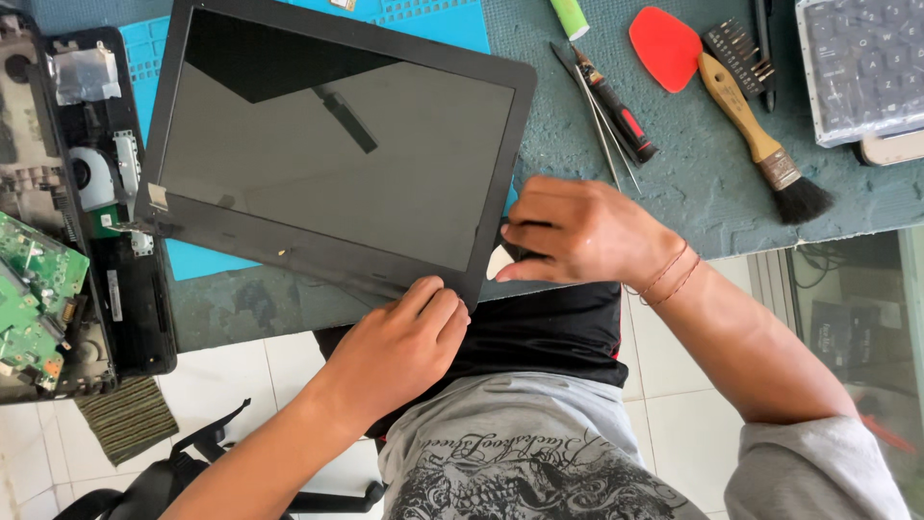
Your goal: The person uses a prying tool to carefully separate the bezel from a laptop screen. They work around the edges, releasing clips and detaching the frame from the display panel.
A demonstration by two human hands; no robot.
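Observation:
A black laptop screen panel lies tilted on the teal table, over a blue mat. My left hand presses on the panel's near bezel close to its corner, fingers together. My right hand is closed on a small white pick at the panel's right-hand corner edge. The pick's tip sits against the bezel seam; most of it is hidden by my fingers.
An opened laptop base with a green circuit board and fan lies at the left. Tweezers, a screwdriver, a red pick, a brush, a bit set and a wrapped keyboard lie at the back right.

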